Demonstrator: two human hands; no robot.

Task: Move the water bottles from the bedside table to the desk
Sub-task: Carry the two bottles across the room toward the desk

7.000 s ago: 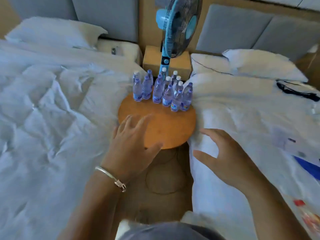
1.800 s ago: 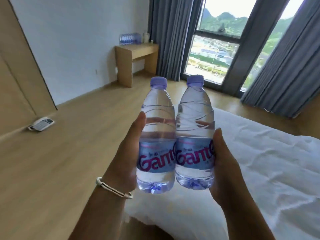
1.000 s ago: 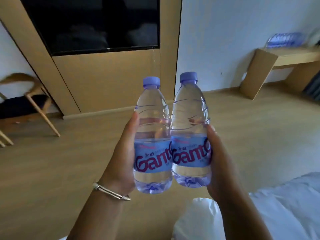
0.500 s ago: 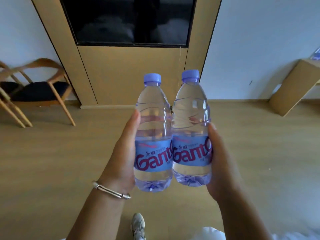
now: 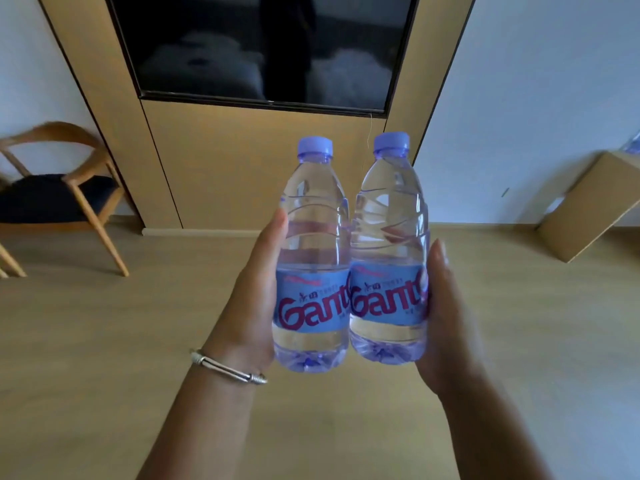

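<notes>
Head camera, looking forward and down over a wooden floor [image 5: 86, 341]. At far left stands one wooden chair [image 5: 62, 188] with a dark seat, partly cut off by the frame edge. Straight ahead, one dark screen [image 5: 263, 46] sits in a tan wall panel [image 5: 259, 168].

Two water bottles are held upright side by side in mid-air, their sides touching. The left hand [image 5: 249, 306], with one silver bracelet [image 5: 228, 367] on its wrist, grips the left bottle [image 5: 311, 258] from its outer side. The right hand [image 5: 446, 320] grips the right bottle [image 5: 389, 251] the same way. Both hands' fingers wrap behind the bottles, mostly hidden.

At far right the desk [image 5: 585, 209] is cut off, with something blurred and bluish on top at the frame edge.
</notes>
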